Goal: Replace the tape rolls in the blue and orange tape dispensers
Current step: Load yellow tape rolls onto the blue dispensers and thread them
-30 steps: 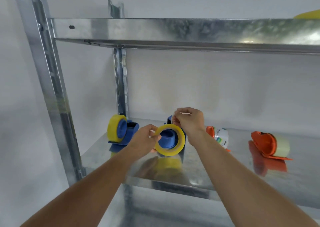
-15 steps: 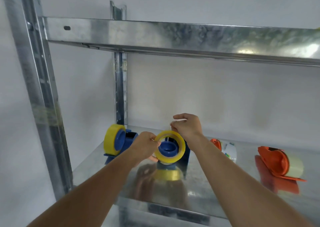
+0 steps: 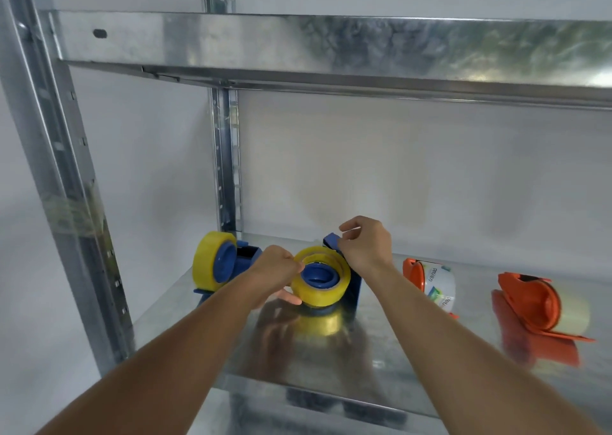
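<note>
since a second ago both hands and the yellow tape roll (image 3: 320,280) sit lower on the shelf (image 3: 390,345) — i see left hand (image 3: 276,270) gripping the roll's left rim, right hand (image 3: 364,247) pinching the blue dispenser (image 3: 351,289) top; roll rings its blue hub.

Shelf (image 3: 381,351): galvanised grey metal, mottled spangle pattern, carrying blurred yellow, blue and orange reflections. Upper shelf (image 3: 331,47): same mottled grey. Wall (image 3: 397,169): plain off-white. Left blue dispenser (image 3: 245,262): blue, bearing a yellow tape roll (image 3: 208,262). Centre blue dispenser (image 3: 352,289): blue, with a translucent yellow roll (image 3: 319,293) on a blue hub. Near orange dispenser (image 3: 412,269): orange, its roll (image 3: 438,285) white with a green-and-blue printed label. Far orange dispenser (image 3: 530,305): orange, its roll (image 3: 574,312) pale cream, translucent.
</note>
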